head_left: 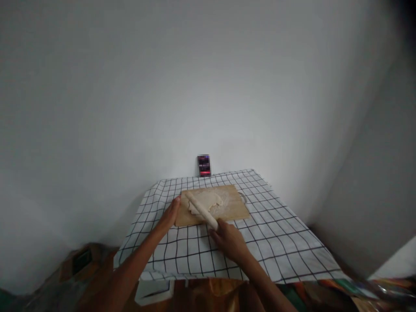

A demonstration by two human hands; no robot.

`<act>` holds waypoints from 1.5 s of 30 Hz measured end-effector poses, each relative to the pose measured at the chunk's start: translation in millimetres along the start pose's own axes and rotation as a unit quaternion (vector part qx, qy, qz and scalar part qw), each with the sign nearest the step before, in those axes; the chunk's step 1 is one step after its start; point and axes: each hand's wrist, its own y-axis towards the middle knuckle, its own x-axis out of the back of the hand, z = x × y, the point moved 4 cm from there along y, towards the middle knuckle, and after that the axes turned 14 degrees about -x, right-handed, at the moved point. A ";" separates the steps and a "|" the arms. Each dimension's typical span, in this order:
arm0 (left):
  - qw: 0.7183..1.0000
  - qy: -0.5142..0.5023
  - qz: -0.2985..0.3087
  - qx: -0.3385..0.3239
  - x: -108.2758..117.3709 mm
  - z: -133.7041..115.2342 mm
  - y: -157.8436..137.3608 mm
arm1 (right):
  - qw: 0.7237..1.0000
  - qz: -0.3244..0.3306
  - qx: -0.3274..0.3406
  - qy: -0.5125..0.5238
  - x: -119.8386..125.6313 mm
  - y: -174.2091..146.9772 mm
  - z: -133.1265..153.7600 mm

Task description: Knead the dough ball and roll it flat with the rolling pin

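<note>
My right hand (229, 238) is closed around the near end of a wooden rolling pin (203, 211). The pin slants away to the left, lying across a flat, uneven-edged sheet of pale dough (211, 199). Under the dough is a wooden cutting board (238, 210), dusted with flour around the sheet. At the board's left edge my left hand (171, 213) grips the side, its fingertips near the far left corner. Part of the dough is hidden beneath the pin.
A white tablecloth with a black grid (276, 238) covers the table. A metal handle (243, 198) sticks out from the board's right side. A small dark upright item (204, 166), pixelated, leans by the wall at the table's back edge. A brown box-like object (81, 259) stands low at left.
</note>
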 end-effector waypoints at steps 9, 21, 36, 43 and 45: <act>0.991 0.116 -0.016 -0.072 -15.5 -45.5 32.2 | 0.894 -0.006 -0.025 0.447 0.5 -0.1 -30.5; 0.991 0.106 0.017 -0.076 -71.0 -56.5 67.9 | 0.892 -0.047 0.003 0.450 3.2 -0.4 -11.5; 0.993 -0.002 -0.025 -0.115 -47.9 -44.0 78.7 | 0.959 -0.002 -0.019 0.284 69.8 37.8 -57.3; 0.982 -0.015 -0.133 -0.136 -5.6 -58.2 68.3 | 0.989 -0.093 0.040 -0.105 97.2 68.6 -43.3; 0.984 -0.025 -0.075 -0.160 -9.6 -72.6 72.7 | 0.984 -0.078 0.067 -0.146 87.7 73.5 -33.1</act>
